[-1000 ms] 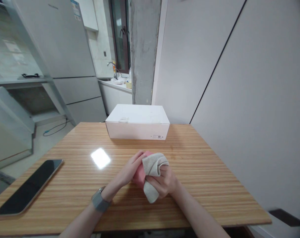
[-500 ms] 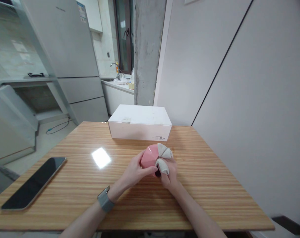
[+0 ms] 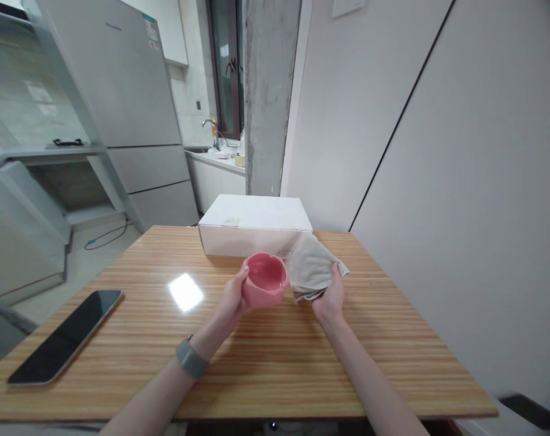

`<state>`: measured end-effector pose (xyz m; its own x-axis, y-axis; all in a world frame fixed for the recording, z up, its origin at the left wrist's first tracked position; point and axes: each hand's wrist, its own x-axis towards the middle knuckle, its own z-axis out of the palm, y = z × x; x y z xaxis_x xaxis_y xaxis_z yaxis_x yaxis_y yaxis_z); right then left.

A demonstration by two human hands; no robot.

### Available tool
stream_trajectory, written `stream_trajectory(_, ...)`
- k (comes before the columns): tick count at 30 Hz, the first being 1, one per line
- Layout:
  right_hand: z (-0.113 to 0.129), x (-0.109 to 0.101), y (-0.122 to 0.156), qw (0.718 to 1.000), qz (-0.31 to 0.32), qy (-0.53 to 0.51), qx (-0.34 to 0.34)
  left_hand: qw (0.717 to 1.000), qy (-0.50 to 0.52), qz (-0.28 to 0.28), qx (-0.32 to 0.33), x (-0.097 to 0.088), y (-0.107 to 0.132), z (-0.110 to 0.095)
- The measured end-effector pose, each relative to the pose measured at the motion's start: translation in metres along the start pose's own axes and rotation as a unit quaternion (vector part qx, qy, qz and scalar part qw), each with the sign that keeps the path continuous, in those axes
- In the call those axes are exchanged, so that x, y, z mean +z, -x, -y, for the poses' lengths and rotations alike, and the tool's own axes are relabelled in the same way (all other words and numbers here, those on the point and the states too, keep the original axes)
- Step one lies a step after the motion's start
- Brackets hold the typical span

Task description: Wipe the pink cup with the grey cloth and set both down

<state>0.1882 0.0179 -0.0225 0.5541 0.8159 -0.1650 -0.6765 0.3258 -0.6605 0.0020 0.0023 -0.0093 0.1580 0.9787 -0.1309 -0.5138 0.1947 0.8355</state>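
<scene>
My left hand (image 3: 233,297) grips a small pink bowl (image 3: 263,297) by its left side, holding it above the table. The bowl's mouth is tilted towards me, so its glossy inside and notched rim show. Just to its right, my right hand (image 3: 331,297) holds a light grey cloth (image 3: 311,269), thumb on top and the other fingers mostly hidden under it. The cloth hangs spread out and partly covers the front right corner of the white box behind. Cloth and bowl are close together at the bowl's right edge; I cannot tell whether they touch.
A closed white box (image 3: 256,212) stands at the back of the wood-grain table (image 3: 265,387). A dark phone-like slab (image 3: 66,339) lies at the left. A wall (image 3: 460,181) runs along the right side, and a fridge (image 3: 134,91) stands beyond the table.
The cloth was bunched against the pink bowl in both hands; now it is apart and spread in my right hand, further right. The bowl has turned its mouth towards me and moved slightly left.
</scene>
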Motion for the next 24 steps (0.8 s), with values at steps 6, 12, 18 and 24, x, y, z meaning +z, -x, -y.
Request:
stream_trajectory(6, -0.015, 0.005, 0.027, 0.963, 0.252, 0.046, 0.084, 0.984, 0.097, 0.092, -0.121, 0.011, 0.01, 0.007)
stream_trajectory(12, -0.023, 0.0, 0.03, 0.939, 0.306, 0.112, 0.111, 0.982, 0.095, 0.107, -0.123, 0.007, 0.008, 0.012)
stream_trajectory(18, -0.027, -0.005, 0.04, 0.941, 0.293, 0.171, -0.003, 0.993, 0.068, 0.093, -0.021, 0.01, 0.005, 0.011)
stream_trajectory(24, -0.026, 0.001, 0.04, 0.966, 0.241, 0.084, 0.044, 0.988, -0.055, 0.13, 0.061, 0.009, 0.008, 0.016)
